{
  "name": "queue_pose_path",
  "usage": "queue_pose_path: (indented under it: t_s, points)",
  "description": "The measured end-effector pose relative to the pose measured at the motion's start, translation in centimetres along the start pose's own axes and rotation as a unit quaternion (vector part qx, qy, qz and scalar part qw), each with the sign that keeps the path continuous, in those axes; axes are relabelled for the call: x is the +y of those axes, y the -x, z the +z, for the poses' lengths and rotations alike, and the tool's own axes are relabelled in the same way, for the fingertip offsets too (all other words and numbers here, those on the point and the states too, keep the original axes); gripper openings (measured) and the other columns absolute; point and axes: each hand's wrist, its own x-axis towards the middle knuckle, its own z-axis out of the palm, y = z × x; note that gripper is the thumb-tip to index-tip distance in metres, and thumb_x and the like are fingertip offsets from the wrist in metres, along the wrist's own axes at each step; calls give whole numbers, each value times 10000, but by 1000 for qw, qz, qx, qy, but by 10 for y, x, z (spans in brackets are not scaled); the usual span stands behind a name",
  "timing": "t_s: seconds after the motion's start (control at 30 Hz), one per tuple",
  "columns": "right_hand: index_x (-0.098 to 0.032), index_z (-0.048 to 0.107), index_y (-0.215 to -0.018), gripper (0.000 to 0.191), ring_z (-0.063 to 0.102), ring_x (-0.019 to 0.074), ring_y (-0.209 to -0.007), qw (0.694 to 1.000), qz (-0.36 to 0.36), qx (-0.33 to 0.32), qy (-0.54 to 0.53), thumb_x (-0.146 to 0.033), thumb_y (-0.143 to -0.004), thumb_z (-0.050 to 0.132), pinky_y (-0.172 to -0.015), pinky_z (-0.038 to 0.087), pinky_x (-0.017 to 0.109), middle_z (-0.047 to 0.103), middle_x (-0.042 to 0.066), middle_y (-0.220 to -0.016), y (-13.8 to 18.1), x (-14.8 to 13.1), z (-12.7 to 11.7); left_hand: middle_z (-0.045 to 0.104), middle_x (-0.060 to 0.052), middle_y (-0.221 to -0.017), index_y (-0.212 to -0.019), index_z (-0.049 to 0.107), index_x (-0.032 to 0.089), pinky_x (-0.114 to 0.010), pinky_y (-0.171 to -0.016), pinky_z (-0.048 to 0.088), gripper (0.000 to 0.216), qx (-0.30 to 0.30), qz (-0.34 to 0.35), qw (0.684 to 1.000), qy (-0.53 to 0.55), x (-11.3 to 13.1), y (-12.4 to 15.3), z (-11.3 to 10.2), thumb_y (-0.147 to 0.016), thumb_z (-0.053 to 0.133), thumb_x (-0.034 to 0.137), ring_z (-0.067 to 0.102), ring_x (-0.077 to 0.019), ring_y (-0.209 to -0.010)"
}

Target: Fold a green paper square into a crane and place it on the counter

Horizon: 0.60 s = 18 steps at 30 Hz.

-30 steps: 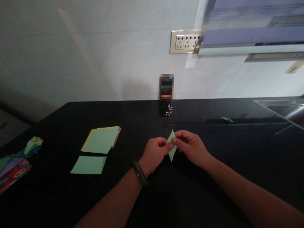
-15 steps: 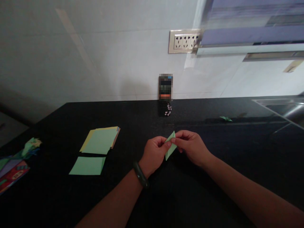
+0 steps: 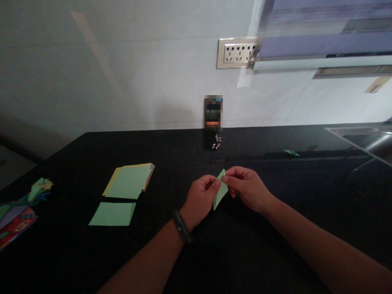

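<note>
- Since 1 s ago, folded paper (image 3: 220, 191) has tipped: lower point now swings toward left hand (image 3: 199, 199), top point leans right; both hands sit about where they were
- Paper: small pale green folded piece, narrow diamond shape, held up off counter (image 3: 275, 253), centre of view, btwn the two hands
- Left hand: thumb & forefinger pinched on paper's left edge, other fingers curled into palm; dark wristband (image 3: 181, 226) on wrist
- Right hand (image 3: 247, 188): thumb & forefinger pinched on paper's upper right edge near top point, remaining fingers bent under
- Fingertips of both hands nearly meet across the paper
- Counter is black, runs full width; both forearms reach in from bottom edge
- Left of hands, well apart: stack (image 3: 130, 181) of coloured sheets, green on top, yellow & orange edges showing
- Just in front of stack: single green sheet (image 3: 112, 214), lying flat, one corner folded
- Far left edge: crumpled green-yellow paper (image 3: 41, 187) & patterned red sheets (image 3: 16, 222)
- Back of counter, against wall: upright dark object (image 3: 213, 113), blurred out, w/ small beads (image 3: 217, 141) at its base
- Right of that, far side: tiny green folded piece (image 3: 290, 152) on counter
- Wall above: socket strip (image 3: 235, 53); sink (image 3: 361, 136) rim at right edge
</note>
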Motion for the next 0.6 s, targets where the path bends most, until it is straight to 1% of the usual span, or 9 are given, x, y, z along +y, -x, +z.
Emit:
queue_pose_path:
  t_s: [0.17,0.3,0.43,0.53,0.6]
  points:
    - [-151,571,-601,199,421,50,-386,999,-14,23,30,-289,-620,714,-395,328,197,505,-62,-463,2,-1,3,522,20,-590,-677,576,153,-222,-513,347,260,35,30,998,-44,2,0,0,-765,531,394,440,-101,-537]
    - [-153,566,-592,205,412,46,-378,999,-15,25,18,-298,-633,705,-388,323,193,506,-61,-464,2,1,4,496,27,-567,-665,575,152,-222,-502,333,270,49,57,993,-87,1,1,-1,-780,514,388,421,-101,-529]
    - [-156,605,-686,194,416,43,-375,1000,3,14,-7,-322,-645,696,-381,322,190,519,-58,-504,0,2,3,488,28,-551,-625,573,153,-220,-498,325,286,43,75,990,-115,1,2,-1,-788,507,378,415,-98,-525]
    - [-151,598,-637,213,397,46,-367,1000,-2,28,10,-337,-640,702,-376,301,196,493,-60,-465,1,2,2,507,27,-549,-612,592,155,-217,-502,331,289,40,84,989,-117,2,2,-1,-783,520,376,431,-98,-529]
    - [-150,584,-588,229,391,49,-372,999,-16,43,21,-337,-642,703,-383,290,201,482,-57,-443,1,1,2,543,17,-563,-634,610,151,-217,-505,347,288,36,66,993,-94,3,2,1,-780,528,385,462,-101,-536]
